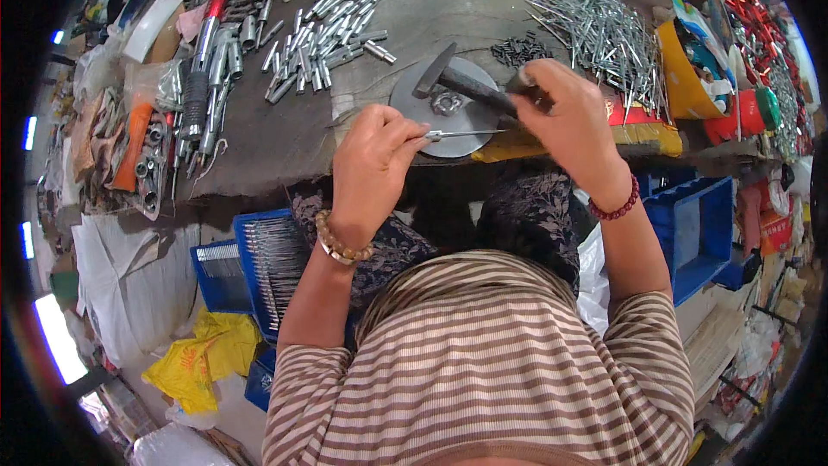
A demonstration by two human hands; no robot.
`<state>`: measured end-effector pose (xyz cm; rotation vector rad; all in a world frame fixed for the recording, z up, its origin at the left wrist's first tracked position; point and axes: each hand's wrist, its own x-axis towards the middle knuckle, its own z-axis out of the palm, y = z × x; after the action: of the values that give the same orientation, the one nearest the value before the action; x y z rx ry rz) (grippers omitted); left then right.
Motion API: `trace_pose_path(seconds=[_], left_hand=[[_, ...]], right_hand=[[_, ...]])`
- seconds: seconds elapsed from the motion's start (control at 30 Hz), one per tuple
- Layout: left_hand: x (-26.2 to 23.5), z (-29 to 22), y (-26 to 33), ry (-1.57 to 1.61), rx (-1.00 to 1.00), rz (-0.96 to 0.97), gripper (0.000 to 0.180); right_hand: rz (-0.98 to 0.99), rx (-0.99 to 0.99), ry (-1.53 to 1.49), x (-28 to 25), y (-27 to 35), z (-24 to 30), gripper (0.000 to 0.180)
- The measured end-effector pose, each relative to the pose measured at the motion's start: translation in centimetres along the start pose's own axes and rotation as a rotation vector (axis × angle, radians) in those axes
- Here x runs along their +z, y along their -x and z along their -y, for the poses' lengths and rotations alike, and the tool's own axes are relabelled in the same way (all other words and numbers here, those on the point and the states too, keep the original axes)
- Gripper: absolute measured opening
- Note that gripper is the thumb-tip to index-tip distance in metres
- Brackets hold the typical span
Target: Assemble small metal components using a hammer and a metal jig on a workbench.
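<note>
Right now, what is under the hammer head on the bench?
Under the hammer lies a round grey metal plate with a small metal piece on it. The left hand holds a thin rod over the plate. What the plate covers cannot be seen.

Round disc (457, 121): grey metal, matt, smooth. Hammer (461, 82): dark dull metal head, dark handle. Thin pin (461, 133): bright metal, glossy. Workbench (285, 134): worn wood, rough, stained. Loose sleeves (323, 30) and rods (604, 30): shiny silver metal. Crates (699, 229): blue plastic, smooth. Shirt (483, 371): striped knit cloth, matt. Bracelet (341, 242): polished beads.
</note>
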<state>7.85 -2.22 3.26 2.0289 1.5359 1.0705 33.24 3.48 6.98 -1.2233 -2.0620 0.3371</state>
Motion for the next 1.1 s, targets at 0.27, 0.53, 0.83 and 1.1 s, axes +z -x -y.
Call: trace_pose_path(seconds=[0.27, 0.53, 0.83, 1.1], left_hand=[[0.1, 0.4, 0.1, -0.071, 0.093, -0.021, 0.014], [-0.1, 0.3, 0.1, -0.031, 0.102, -0.045, 0.009], [-0.3, 0.1, 0.0, -0.021, 0.076, -0.025, 0.009], [0.2, 0.5, 0.1, -0.049, 0.067, -0.024, 0.021]], right_hand=[[0.165, -0.203, -0.206, 5.0, -1.0, 4.2, 0.029], [0.189, -0.030, -0.390, 5.4, 0.1, 2.9, 0.042], [0.204, -0.025, -0.349, 5.5, -0.1, 3.2, 0.038], [0.149, -0.344, -0.036, 5.5, 0.3, 4.2, 0.038]])
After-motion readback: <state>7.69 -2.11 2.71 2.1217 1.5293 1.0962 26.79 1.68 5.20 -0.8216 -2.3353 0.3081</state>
